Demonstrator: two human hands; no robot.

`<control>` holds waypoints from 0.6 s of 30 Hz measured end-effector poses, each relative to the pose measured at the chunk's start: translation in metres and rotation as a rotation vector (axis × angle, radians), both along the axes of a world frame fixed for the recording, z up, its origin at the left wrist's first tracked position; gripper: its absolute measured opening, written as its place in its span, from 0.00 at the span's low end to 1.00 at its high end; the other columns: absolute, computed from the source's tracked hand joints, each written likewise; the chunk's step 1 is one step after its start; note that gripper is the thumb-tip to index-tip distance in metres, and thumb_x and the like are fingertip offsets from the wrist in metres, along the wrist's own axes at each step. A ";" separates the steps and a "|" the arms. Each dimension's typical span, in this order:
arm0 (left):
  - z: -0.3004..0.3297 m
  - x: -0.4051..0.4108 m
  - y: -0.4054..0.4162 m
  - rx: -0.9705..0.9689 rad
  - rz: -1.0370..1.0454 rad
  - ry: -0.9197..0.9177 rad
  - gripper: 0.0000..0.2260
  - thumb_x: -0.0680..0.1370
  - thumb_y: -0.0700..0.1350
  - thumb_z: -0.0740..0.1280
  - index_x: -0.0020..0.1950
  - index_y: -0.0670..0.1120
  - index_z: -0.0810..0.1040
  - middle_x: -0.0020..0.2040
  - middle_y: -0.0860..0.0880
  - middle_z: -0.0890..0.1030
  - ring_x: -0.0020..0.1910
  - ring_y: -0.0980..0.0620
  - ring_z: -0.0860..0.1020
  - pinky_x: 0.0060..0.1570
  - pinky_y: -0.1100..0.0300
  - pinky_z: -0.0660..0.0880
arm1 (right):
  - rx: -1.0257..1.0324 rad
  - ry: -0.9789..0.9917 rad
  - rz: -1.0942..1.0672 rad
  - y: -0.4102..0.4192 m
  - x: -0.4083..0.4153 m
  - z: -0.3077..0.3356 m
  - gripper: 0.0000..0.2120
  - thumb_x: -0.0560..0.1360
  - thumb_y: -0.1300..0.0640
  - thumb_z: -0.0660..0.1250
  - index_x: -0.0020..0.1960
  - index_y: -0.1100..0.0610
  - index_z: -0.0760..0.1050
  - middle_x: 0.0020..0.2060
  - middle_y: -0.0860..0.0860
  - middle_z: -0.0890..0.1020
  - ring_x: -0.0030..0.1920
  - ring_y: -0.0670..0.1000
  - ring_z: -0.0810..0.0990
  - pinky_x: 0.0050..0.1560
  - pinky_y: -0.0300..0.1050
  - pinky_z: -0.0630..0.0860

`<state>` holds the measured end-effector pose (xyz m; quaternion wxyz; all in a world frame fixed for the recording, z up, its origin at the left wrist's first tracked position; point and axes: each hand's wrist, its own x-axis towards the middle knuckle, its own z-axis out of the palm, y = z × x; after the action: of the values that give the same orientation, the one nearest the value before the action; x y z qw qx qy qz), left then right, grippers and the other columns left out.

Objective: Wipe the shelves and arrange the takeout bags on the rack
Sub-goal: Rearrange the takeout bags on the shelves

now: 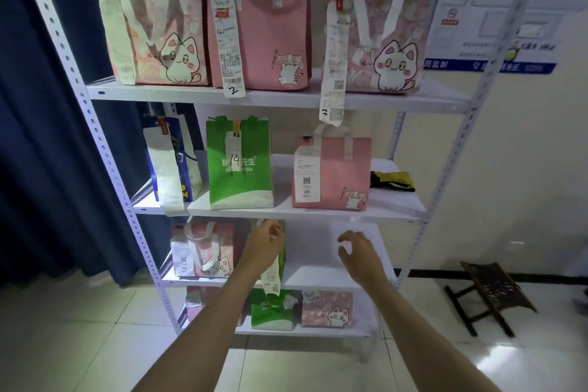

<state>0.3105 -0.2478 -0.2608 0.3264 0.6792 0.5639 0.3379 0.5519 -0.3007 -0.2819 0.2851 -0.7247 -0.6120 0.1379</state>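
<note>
You face a white metal rack [105, 149] with four shelves of upright takeout bags. On the top shelf [270, 97] stand three pink bags with cat drawings, long receipts hanging from them. The second shelf [286, 210] holds a blue-and-white bag [178, 165], a green bag [240, 165] marked 14, a pink bag [331, 173] and a yellow cloth [393, 181] lying at the right. The third shelf carries a pink cat bag [203, 250] and a green bag, mostly hidden.

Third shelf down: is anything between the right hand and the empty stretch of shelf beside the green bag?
Nothing visible. The right hand hovers with fingers loosely curled before the bare part of the third shelf; the green bag stands off to its left, behind the left hand.
</note>
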 end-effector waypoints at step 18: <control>0.031 0.084 0.189 0.110 -0.046 -0.144 0.09 0.82 0.39 0.67 0.61 0.46 0.78 0.63 0.47 0.77 0.50 0.54 0.79 0.46 0.72 0.77 | 0.166 0.106 -0.226 0.159 0.066 0.042 0.09 0.75 0.67 0.66 0.51 0.58 0.82 0.62 0.53 0.79 0.65 0.54 0.75 0.62 0.50 0.76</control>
<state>0.3942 -0.0586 -0.2300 0.3359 0.6829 0.5037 0.4087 0.6183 -0.1422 -0.2398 0.3896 -0.7545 -0.5201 0.0918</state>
